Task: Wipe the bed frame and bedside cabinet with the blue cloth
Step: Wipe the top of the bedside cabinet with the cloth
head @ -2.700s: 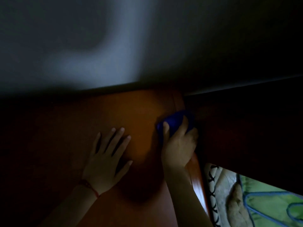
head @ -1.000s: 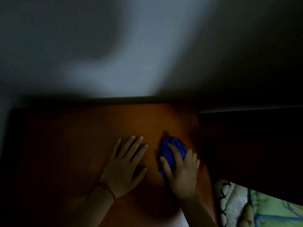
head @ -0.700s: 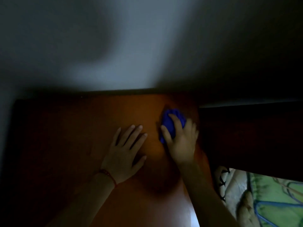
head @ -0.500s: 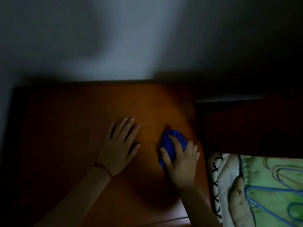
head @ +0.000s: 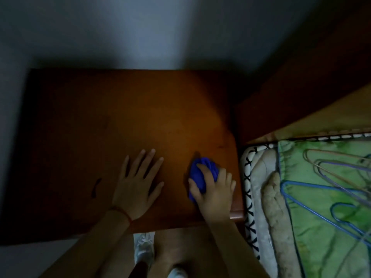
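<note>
Head view: R hand [head: 212, 189] grips bunched blue cloth [head: 200, 175] on bedside cabinet [head: 120, 121] top, near its R front corner. L hand [head: 136, 185] lies flat beside it, fingers spread, holding nothing. Bed frame [head: 301, 91] adjoins cabinet's R side.

Blue cloth [head: 200, 175] bunched on orange-brown cabinet top [head: 120, 121].

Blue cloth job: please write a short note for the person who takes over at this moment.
Right hand: grip curled on the bunched blue cloth, pressing it on the orange-brown wooden bedside cabinet top, near its right front corner.
Left hand: flat on the top, fingers spread, holding nothing.
Done: cannot tell which areas are wiped.
Left: the rest of the top, then the dark wooden bed frame at the right; wire hangers lie on the green bedding.
</note>
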{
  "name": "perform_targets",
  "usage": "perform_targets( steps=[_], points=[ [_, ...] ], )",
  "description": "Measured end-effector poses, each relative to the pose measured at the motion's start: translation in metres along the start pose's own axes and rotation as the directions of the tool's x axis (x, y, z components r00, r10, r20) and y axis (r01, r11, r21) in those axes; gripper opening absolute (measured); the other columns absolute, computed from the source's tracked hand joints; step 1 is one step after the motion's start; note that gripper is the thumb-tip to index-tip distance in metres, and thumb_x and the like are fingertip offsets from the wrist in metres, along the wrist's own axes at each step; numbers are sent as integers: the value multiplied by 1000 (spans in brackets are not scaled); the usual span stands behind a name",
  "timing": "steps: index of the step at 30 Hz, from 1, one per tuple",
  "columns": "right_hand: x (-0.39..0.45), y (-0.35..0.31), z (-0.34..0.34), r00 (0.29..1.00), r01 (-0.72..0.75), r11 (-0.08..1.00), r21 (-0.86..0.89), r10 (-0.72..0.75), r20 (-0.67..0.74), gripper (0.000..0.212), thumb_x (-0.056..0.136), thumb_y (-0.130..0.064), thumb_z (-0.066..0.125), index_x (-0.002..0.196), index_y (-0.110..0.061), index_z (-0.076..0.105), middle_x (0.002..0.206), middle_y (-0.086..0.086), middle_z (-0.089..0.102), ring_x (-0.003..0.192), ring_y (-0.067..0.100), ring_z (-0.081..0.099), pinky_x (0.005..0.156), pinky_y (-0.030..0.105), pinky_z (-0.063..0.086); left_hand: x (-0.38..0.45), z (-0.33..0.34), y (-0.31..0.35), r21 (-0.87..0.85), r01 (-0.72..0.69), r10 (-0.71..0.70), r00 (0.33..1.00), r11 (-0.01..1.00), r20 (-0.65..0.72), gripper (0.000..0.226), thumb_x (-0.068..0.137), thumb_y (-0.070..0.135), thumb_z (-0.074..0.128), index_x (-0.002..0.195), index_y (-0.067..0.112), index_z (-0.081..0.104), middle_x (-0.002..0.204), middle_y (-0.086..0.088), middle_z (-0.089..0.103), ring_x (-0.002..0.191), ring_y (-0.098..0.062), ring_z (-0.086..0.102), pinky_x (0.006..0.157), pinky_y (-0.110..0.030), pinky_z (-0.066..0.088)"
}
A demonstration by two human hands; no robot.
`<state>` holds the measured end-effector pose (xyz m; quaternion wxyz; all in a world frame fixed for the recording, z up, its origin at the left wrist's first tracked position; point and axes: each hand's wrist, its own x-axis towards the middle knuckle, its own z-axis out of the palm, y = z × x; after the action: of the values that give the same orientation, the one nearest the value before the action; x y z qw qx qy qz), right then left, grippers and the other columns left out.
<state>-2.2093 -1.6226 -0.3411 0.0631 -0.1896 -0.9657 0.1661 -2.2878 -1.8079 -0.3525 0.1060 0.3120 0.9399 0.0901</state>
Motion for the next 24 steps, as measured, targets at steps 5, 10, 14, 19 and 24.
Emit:
perform_targets(
  steps=[5, 10, 14, 19, 24],
  points=[
    [24, -2, 2, 1000, -9, 1000, 5, 9, -30, 48, 83, -52, 43, 117, -21, 55, 96, 16, 55, 84, 31, 48, 72, 39, 40, -2, 5, -1, 9, -29, 29, 997, 1000, -77, 59, 96, 51, 17, 140, 16, 34, 148, -13, 33, 137, -28, 21, 111, -51, 8],
    [-49, 4, -2, 1000, -4, 999, 38, 5, -19, 46, 82, -53, 43, 116, -22, 51, 92, 15, 54, 84, 23, 38, 70, 38, 41, -16, 6, 9, -13, 29, -30, 990, 1000, -138, 58, 98, 47, 15, 136, 11, 39, 144, -17, 39, 134, -30, 26, 108, -50, 14],
    [-62, 26, -10, 996, 81, 996, -30, -82, -27, 47, 82, -52, 42, 117, -23, 50, 94, 16, 55, 85, 25, 39, 72, 40, 40, -62, 14, 15, -25, 13, -17, 988, 1000, -154, 53, 99, 45, 16, 137, 12, 36, 142, -19, 40, 133, -32, 28, 107, -54, 17],
    [-66, -22, 0, 967, -251, 965, 70, 254, -37, 47, 82, -51, 43, 117, -20, 52, 99, 19, 52, 87, 34, 49, 78, 43, 38, -79, 18, 7, 14, 50, -48, 991, 999, -124, 53, 98, 45, 13, 138, 17, 34, 143, -14, 40, 133, -29, 29, 106, -56, 19],
    [-62, -21, 0, 988, 143, 990, -13, -142, 58, 48, 84, -53, 39, 117, -21, 53, 96, 15, 55, 83, 29, 51, 73, 38, 41, -81, 21, 6, 21, 33, -30, 991, 999, -132, 50, 95, 41, 26, 137, 16, 37, 143, -14, 40, 133, -30, 31, 107, -55, 19]
  ],
)
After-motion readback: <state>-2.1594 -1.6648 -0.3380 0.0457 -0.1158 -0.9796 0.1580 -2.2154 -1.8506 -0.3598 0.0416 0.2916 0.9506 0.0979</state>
